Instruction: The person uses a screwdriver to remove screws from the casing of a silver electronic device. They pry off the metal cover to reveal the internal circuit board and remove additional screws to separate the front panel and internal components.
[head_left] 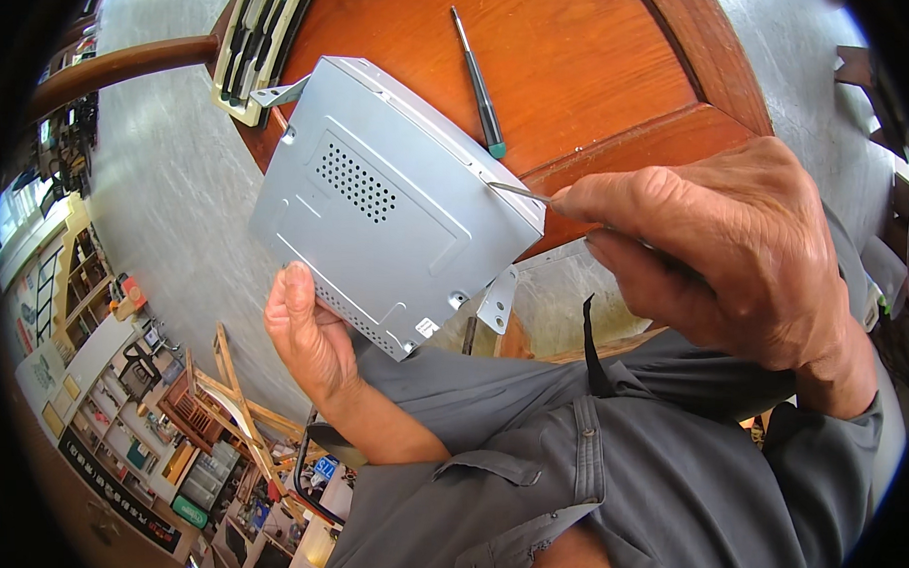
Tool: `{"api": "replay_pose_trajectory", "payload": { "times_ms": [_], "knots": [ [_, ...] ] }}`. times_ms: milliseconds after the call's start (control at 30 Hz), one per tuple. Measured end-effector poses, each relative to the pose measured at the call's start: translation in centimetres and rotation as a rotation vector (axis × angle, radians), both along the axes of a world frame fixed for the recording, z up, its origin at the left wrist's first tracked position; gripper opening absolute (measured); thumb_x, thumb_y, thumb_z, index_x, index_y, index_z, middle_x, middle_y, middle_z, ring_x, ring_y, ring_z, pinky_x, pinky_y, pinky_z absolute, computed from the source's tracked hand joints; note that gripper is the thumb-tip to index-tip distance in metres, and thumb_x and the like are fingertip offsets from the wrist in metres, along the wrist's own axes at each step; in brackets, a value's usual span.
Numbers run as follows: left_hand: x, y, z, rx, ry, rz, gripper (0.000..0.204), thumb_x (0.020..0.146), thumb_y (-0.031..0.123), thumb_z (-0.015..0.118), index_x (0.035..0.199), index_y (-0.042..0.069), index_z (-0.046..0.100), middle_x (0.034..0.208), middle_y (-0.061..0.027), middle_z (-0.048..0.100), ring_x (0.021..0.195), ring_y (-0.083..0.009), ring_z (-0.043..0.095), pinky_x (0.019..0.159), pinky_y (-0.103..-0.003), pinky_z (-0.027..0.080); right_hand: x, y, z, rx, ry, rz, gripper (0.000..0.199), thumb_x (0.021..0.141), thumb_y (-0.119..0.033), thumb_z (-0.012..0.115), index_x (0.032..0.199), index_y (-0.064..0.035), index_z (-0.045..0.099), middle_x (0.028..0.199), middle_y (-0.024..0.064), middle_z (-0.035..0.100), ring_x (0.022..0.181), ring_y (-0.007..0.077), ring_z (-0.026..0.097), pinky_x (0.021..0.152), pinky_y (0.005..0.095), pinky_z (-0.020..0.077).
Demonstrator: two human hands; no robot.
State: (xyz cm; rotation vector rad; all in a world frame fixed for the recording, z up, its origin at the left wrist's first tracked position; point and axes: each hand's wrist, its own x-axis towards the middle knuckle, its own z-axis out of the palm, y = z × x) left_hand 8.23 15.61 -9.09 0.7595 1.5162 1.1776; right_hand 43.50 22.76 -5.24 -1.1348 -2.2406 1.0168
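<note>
A flat silver metal electronics case (372, 207), with a patch of round vent holes and metal brackets at two corners, is held tilted at the table's near edge. My left hand (311, 329) grips its lower left edge, thumb on top and the other fingers hidden beneath. In my right hand (723, 245), pinched between thumb and forefinger, is a thin metal tool (519, 192). The tool's tip touches the case's right-hand edge; its other end is hidden in the hand. Beyond the case, a screwdriver (480, 93) with a dark, green-ended handle lies on the wooden table (587, 59).
A tray (258, 50) of dark-handled tools sits at the table's far left corner. My lap in grey clothing (458, 384) is just below the case. Wooden frames (244, 422) and cluttered shelves (129, 416) stand on the left, past the grey floor (171, 184).
</note>
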Motion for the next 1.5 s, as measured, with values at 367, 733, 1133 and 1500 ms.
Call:
{"api": "replay_pose_trajectory", "payload": {
  "times_ms": [367,733,1133,1500],
  "knots": [
    [0.0,-0.1,-0.1,0.001,0.003,0.017,0.026,0.105,0.021,0.061,0.113,-0.004,0.067,0.106,-0.0085,0.072,0.097,-0.0142,0.067,0.09,-0.03,0.053,-0.6,0.5,0.4,0.101,0.055,-0.058,0.034,0.073,0.0,0.08,0.106,-0.0036,0.073,0.079,0.0072,0.067,0.061,0.0188,0.062,0.053,0.0341,0.0485],
    [-0.5,-0.3,-0.5,-0.001,0.057,0.05,0.029,0.104,0.02,0.062,0.119,-0.005,0.066,0.111,-0.0106,0.072,0.099,-0.0164,0.068,0.09,-0.031,0.054,-1.1,0.9,-0.5,0.048,0.146,-0.21,0.025,0.079,0.001,0.077,0.104,-0.003,0.073,0.084,0.007,0.069,0.067,0.0207,0.061,0.059,0.0356,0.0488],
    [-0.1,-0.3,-0.4,-0.043,0.101,0.166,0.027,0.101,0.02,0.067,0.107,-0.006,0.067,0.107,-0.0112,0.072,0.098,-0.017,0.065,0.094,-0.032,0.05,0.3,-0.8,-6.2,-0.417,0.518,-0.28,0.018,0.095,-0.012,0.072,0.108,0.0004,0.072,0.093,0.008,0.073,0.07,0.0134,0.066,0.062,0.0291,0.0553],
    [-0.4,-0.2,-0.3,-0.045,0.09,0.14,0.028,0.1,0.021,0.067,0.108,-0.006,0.068,0.107,-0.0121,0.072,0.099,-0.0181,0.065,0.094,-0.033,0.051,0.7,-1.0,-5.3,-0.627,0.55,-0.311,0.024,0.103,-0.02,0.065,0.11,0.002,0.073,0.074,0.0031,0.066,0.059,0.0055,0.061,0.054,0.0214,0.052]
  ]
}}
